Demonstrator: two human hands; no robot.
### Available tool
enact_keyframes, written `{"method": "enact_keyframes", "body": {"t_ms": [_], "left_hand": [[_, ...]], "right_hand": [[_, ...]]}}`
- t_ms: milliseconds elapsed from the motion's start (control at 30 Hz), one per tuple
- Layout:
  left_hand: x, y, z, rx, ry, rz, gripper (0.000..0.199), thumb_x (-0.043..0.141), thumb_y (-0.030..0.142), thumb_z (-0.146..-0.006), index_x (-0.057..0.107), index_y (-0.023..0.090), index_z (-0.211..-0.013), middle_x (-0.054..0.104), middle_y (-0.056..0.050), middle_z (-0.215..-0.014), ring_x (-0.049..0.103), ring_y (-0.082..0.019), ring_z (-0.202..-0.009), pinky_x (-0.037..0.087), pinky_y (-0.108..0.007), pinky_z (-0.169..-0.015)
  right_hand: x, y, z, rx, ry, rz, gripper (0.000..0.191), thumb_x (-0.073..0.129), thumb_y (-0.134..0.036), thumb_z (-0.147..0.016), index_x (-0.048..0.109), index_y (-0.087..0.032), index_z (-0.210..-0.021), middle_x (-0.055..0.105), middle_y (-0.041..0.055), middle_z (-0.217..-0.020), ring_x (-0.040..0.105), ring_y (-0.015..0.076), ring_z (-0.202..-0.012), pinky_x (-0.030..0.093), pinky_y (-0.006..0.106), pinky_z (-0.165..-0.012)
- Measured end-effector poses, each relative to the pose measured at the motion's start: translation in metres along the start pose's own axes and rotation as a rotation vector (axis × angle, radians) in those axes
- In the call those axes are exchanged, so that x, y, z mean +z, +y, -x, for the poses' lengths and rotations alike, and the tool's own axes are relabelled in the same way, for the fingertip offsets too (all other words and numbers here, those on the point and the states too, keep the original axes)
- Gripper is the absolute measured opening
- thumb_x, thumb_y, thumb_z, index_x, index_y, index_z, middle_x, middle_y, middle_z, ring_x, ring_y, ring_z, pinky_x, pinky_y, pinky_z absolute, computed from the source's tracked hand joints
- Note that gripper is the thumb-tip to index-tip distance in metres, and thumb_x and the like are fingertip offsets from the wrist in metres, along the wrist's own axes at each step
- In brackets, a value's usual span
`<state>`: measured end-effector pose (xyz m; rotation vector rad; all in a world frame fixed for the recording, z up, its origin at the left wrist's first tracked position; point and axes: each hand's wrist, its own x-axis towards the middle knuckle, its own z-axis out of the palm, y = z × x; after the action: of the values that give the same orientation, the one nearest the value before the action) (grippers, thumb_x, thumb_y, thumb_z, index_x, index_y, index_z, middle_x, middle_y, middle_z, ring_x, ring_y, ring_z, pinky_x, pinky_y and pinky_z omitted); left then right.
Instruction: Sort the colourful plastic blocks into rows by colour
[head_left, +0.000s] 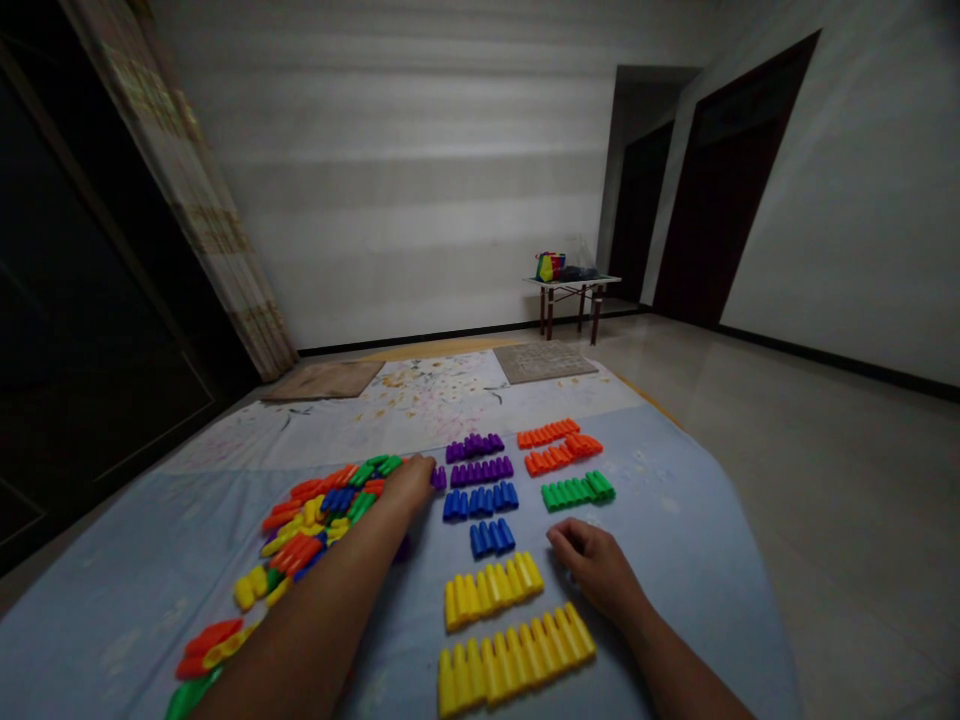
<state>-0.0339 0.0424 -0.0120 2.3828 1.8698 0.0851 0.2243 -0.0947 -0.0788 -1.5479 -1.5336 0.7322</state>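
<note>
Some purple pieces (439,479) meet my left hand (409,486), grip unclear; my right hand (594,562) curls narrow; align ends squarely

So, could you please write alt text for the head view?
A person's left hand is at small purple plastic tubes, beside a multicoloured tube pile; the right hand is near single-colour tube rows on pale blue cloth.

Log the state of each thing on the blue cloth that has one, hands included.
Left hand: at the pile's far right edge, grip hidden
Right hand: curled, nothing visibly held
Pile: colours jumbled
Yellow rows: two, lined up
Blue rows: two, nearer shorter
Purple rows: two
Orange rows: two, nearer bunched at right
Green row: single
</note>
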Motion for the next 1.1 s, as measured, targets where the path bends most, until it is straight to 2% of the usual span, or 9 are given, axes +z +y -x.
{"method": "enact_keyframes", "body": {"t_ms": [267,500,600,700,833,900,1000,1100], "left_hand": [[0.004,0.004,-0.013,0.017,-0.060,0.003,0.027,0.056,0.016,-0.063,0.064,0.019,-0.089,0.067,-0.011,-0.099,0.061,-0.024,-0.092,0.043,-0.028,-0.077],[0.016,0.000,-0.018,0.024,-0.052,0.049,0.026,0.058,0.018,-0.064,0.064,0.020,-0.090,0.066,-0.008,-0.101,0.060,-0.022,-0.095,0.043,-0.027,-0.079],[0.018,-0.002,-0.019,0.017,-0.045,0.084,0.033,0.064,0.020,-0.061,0.064,0.020,-0.094,0.065,-0.008,-0.104,0.060,-0.021,-0.095,0.043,-0.025,-0.080],[0.009,-0.011,-0.020,-0.014,-0.013,0.123,0.042,0.066,0.024,-0.061,0.061,0.020,-0.103,0.063,-0.006,-0.110,0.058,-0.019,-0.098,0.043,-0.022,-0.082],[-0.011,-0.036,-0.018,-0.127,0.086,0.138,0.036,0.048,0.029,-0.078,0.057,0.017,-0.110,0.063,-0.006,-0.111,0.058,-0.015,-0.099,0.043,-0.021,-0.082],[-0.015,-0.046,-0.015,-0.176,0.121,0.124,0.036,0.041,0.027,-0.080,0.057,0.014,-0.110,0.063,-0.009,-0.110,0.058,-0.016,-0.099,0.044,-0.022,-0.081],[-0.010,-0.051,-0.010,-0.153,0.121,0.101,0.033,0.043,0.026,-0.078,0.059,0.016,-0.106,0.064,-0.008,-0.109,0.058,-0.017,-0.099,0.043,-0.023,-0.082],[0.004,-0.044,-0.004,-0.076,0.100,0.074,0.031,0.047,0.024,-0.076,0.062,0.021,-0.103,0.065,-0.006,-0.109,0.056,-0.018,-0.103,0.040,-0.026,-0.088]], "right_hand": [[-0.001,-0.002,-0.001,0.013,-0.005,0.003,0.031,0.042,-0.043,-0.080,0.058,-0.018,-0.068,0.062,0.0003,-0.062,0.055,0.0141,-0.059,0.040,0.022,-0.056],[0.000,-0.003,-0.001,0.028,-0.003,0.008,0.034,0.042,-0.045,-0.080,0.059,-0.018,-0.069,0.062,0.0014,-0.063,0.057,0.0154,-0.060,0.041,0.023,-0.056],[0.000,-0.003,0.000,0.026,-0.007,0.004,0.033,0.042,-0.045,-0.080,0.058,-0.019,-0.069,0.062,0.0021,-0.064,0.057,0.0158,-0.061,0.041,0.023,-0.056],[-0.001,-0.004,0.000,0.020,-0.005,0.003,0.032,0.042,-0.044,-0.080,0.059,-0.019,-0.069,0.062,0.0021,-0.064,0.056,0.0159,-0.061,0.042,0.023,-0.056],[-0.001,-0.003,0.000,0.018,-0.006,0.001,0.032,0.043,-0.044,-0.079,0.060,-0.019,-0.070,0.063,0.0020,-0.063,0.056,0.0157,-0.060,0.041,0.023,-0.055],[-0.001,-0.002,0.000,0.018,-0.007,-0.003,0.032,0.043,-0.044,-0.079,0.060,-0.018,-0.069,0.062,0.0017,-0.063,0.056,0.0155,-0.060,0.041,0.023,-0.055],[0.001,-0.001,0.000,0.023,-0.009,-0.006,0.033,0.042,-0.044,-0.079,0.060,-0.018,-0.069,0.061,0.0011,-0.061,0.055,0.0150,-0.059,0.040,0.023,-0.055],[0.001,0.000,0.000,0.017,-0.013,-0.007,0.033,0.042,-0.044,-0.080,0.059,-0.018,-0.069,0.061,0.0010,-0.061,0.055,0.0148,-0.058,0.041,0.023,-0.055]]}}
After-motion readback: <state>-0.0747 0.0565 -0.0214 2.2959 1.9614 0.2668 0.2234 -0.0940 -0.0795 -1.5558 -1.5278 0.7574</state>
